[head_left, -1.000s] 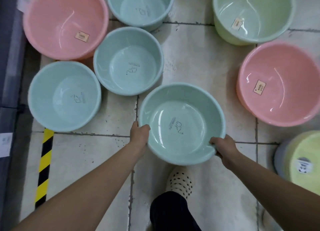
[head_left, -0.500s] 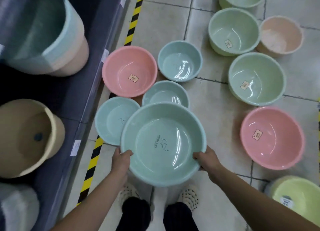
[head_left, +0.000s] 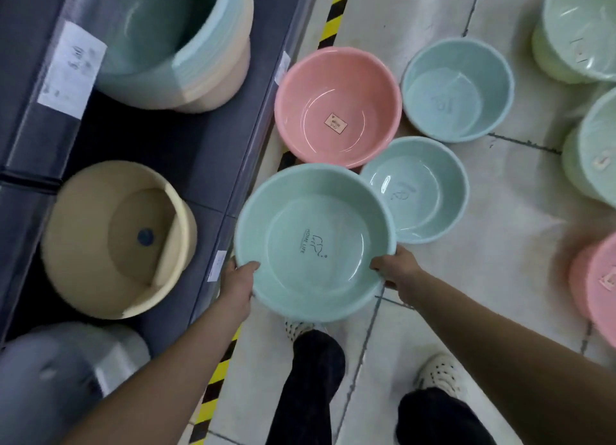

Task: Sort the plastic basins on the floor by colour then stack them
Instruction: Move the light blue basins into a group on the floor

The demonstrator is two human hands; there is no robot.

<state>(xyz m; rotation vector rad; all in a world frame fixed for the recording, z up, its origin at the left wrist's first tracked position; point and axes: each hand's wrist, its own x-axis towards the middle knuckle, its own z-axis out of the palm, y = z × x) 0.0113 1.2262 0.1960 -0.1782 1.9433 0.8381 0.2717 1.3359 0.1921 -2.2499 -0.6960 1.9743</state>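
shoes (head_left: pixel 440 374): pale, perforated, under dark trouser legs, planted on the tiles
left hand (head_left: pixel 238 283): grips the near-left rim of the held basin, thumb hooked inside
right hand (head_left: pixel 398 271): grips the near-right rim, thumb over the lip, fingers curled beneath
held basin (head_left: pixel 300 208): teal, round, glossy plastic, printed logo on its bottom; carried level above the floor beside the shelf edge
small teal basin (head_left: pixel 423 191): on the floor just beyond to the right, near rim hidden by the held basin
pink basin (head_left: pixel 336 88): farther, close beside the small teal basin, paper label inside
far teal basin (head_left: pixel 458 89): just right of the pink basin
right edge: pale green basins (head_left: pixel 580 28) and a second pink basin (head_left: pixel 596 288), blurred, cut by the frame
shelf (head_left: pixel 186 144): dark grey, on the left; holds a beige tub (head_left: pixel 116 238) and, farther, nested teal and beige tubs (head_left: pixel 173 38)
floor (head_left: pixel 450 278): pale shiny tiles, dark grout, yellow-black tape (head_left: pixel 333 14) along the shelf foot
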